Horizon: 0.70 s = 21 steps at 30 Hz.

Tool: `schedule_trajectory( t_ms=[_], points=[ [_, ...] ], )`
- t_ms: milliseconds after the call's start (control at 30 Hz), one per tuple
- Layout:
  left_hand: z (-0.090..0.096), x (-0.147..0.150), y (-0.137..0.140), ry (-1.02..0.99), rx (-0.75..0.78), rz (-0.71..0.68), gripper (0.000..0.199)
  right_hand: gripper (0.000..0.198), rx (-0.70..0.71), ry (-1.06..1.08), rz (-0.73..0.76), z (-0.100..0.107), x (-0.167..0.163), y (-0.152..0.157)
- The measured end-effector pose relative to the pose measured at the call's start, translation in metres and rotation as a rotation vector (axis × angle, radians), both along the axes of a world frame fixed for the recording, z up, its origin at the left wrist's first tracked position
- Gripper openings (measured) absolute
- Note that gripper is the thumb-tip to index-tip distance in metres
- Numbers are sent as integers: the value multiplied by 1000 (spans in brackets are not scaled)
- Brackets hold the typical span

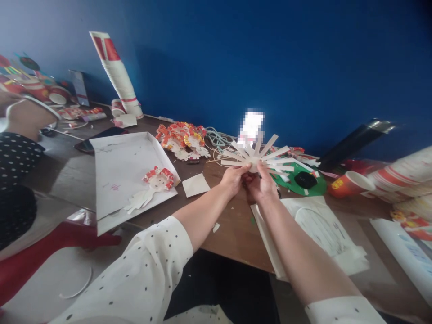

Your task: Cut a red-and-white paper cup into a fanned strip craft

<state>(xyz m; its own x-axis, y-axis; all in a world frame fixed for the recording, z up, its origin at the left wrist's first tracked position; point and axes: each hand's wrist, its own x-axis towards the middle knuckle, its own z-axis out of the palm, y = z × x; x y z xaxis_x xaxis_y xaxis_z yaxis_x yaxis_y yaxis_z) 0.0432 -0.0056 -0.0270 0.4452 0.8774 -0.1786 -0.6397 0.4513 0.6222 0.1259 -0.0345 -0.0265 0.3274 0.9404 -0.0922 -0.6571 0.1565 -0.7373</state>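
Observation:
Between my two hands, above the brown table (pixel 222 234), is a white paper cup cut into strips (pixel 254 161) that fan outward from a round base. My left hand (pixel 234 178) pinches its near left edge, thumb on top. On the near right edge, my right hand (pixel 261 182) grips the same piece, its lower fingers curled underneath. Just behind the strips lies a green disc (pixel 312 182) with a black object (pixel 305 179) on it. A small white paper piece (pixel 196 185) rests left of my left hand.
An open white box lid (pixel 121 171) holds a red-and-white cut paper piece (pixel 158 179). Red-and-white paper cuttings (pixel 182 137) are heaped near the blue wall (pixel 202 58). Stacked cups (pixel 405 173) and an orange cup (pixel 351 183) stand right. Another person's arm (pixel 23 117) reaches in at left.

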Motion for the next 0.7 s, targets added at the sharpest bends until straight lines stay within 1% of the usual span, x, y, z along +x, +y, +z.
schedule_trajectory(
  t_ms=[100,233,367,433,500,567,600,633,667,700],
  points=[
    [-2,1,1,-15,-6,16,28,36,-14,-50,-30,3,-3,-1],
    [-5,3,1,-52,-12,29,25,34,-53,-71,-100,6,-6,0],
    [-3,0,2,-61,-19,22,23,33,-20,-136,-116,9,-8,-3],
    [0,-4,3,-57,-54,68,22,35,3,-194,-130,11,-7,-6],
    [3,-8,5,-51,-90,132,19,38,48,-289,-174,12,-2,-7],
    [7,-11,6,-54,-117,175,16,41,125,-436,-267,13,8,-8],
    [8,-12,6,-60,-129,187,16,45,162,-518,-350,13,14,-8],
    [9,-13,6,-66,-141,194,16,48,192,-589,-463,13,20,-7],
    [10,-13,7,-72,-151,200,17,49,204,-653,-612,14,26,-8],
    [11,-14,7,-76,-161,206,18,45,200,-720,-741,16,32,-9]
  ],
)
